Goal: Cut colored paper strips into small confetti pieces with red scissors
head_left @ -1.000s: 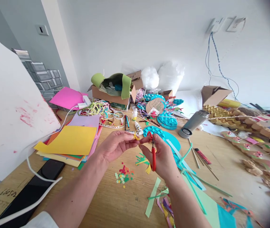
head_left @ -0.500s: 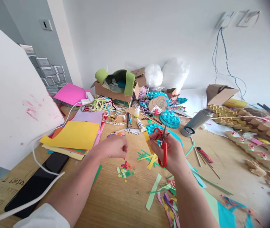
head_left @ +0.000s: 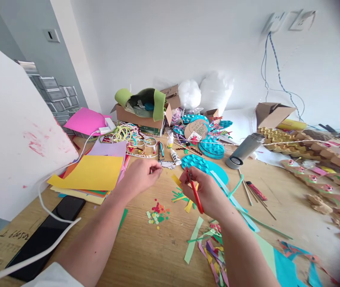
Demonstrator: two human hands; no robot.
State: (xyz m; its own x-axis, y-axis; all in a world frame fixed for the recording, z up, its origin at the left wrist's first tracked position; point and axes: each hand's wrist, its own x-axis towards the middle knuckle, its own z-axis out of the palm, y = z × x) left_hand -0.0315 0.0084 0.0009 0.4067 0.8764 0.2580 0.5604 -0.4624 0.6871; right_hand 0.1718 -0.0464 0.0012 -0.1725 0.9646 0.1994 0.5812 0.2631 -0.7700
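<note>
My right hand [head_left: 203,192] grips red-handled scissors [head_left: 194,192], their handles seen nearly edge-on. A short yellow paper strip [head_left: 176,180] sticks out leftward from the fingers of that same hand. My left hand [head_left: 140,175] is to the left, thumb and fingers drawn together; whatever may be in them is too small or hidden to make out. Below and between the hands lie small coloured paper dots [head_left: 157,215]. Close under my right hand are thin green paper strips [head_left: 178,194] and some yellow ones [head_left: 189,205].
Stacked coloured paper [head_left: 98,173] and a black phone [head_left: 48,235] are at left. Behind the hands stand glue bottles [head_left: 175,158]. To the right are blue corrugated discs [head_left: 195,163], a grey flask [head_left: 244,151] and wooden sticks [head_left: 244,187]. Paper scraps [head_left: 213,255] lie near my right forearm.
My left hand has risen slightly, its fingers turned more to the right. In my right hand the scissors have rotated edge-on, and the yellow strip has swung to point left.
</note>
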